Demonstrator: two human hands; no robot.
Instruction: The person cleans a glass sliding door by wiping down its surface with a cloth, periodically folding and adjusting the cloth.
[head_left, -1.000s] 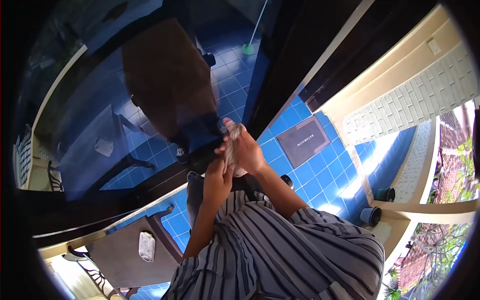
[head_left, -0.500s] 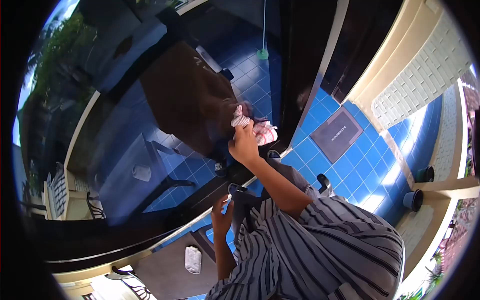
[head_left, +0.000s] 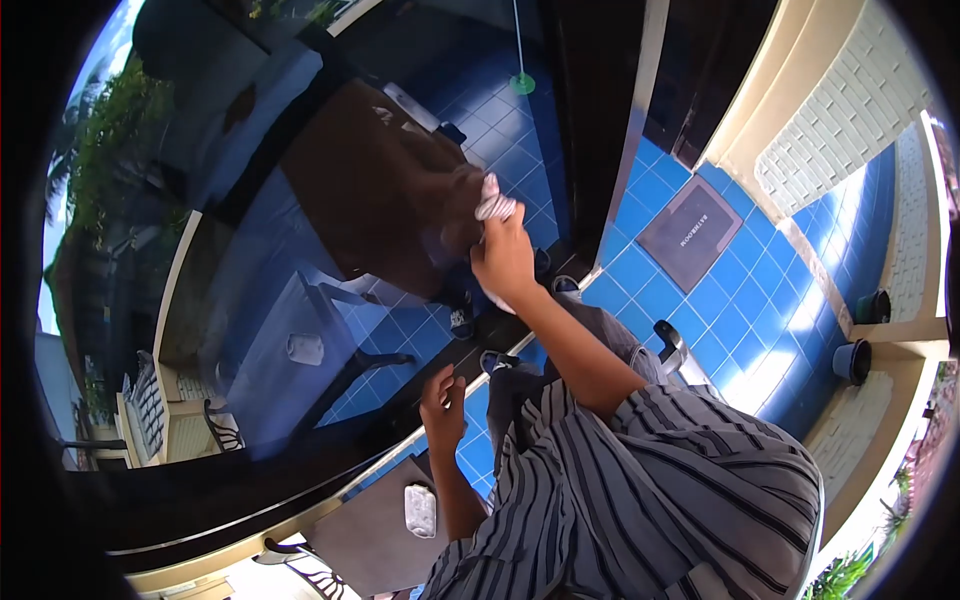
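A striped red-and-white cloth point(head_left: 494, 205) is bunched in my right hand point(head_left: 506, 258), which is closed round it against the dark reflective glass point(head_left: 370, 200). Part of the cloth sticks out above the fingers, and a little shows below the palm. Lower and to the left, my left hand point(head_left: 443, 405) is raised with its fingers apart and curled, holding nothing. It is near the bottom edge of the glass, above a brown table.
The brown table point(head_left: 370, 530) at the bottom carries a white patterned packet point(head_left: 420, 511). A grey bathroom mat point(head_left: 690, 233) lies on the blue tiled floor point(head_left: 640, 340). Two pots, one dark point(head_left: 873, 307) and one blue-grey point(head_left: 852, 361), stand at the right.
My hands have come apart; the right one now has the cloth on the glass and has shifted slightly up since the middle frame. The left one let go of the cloth. The view has turned.
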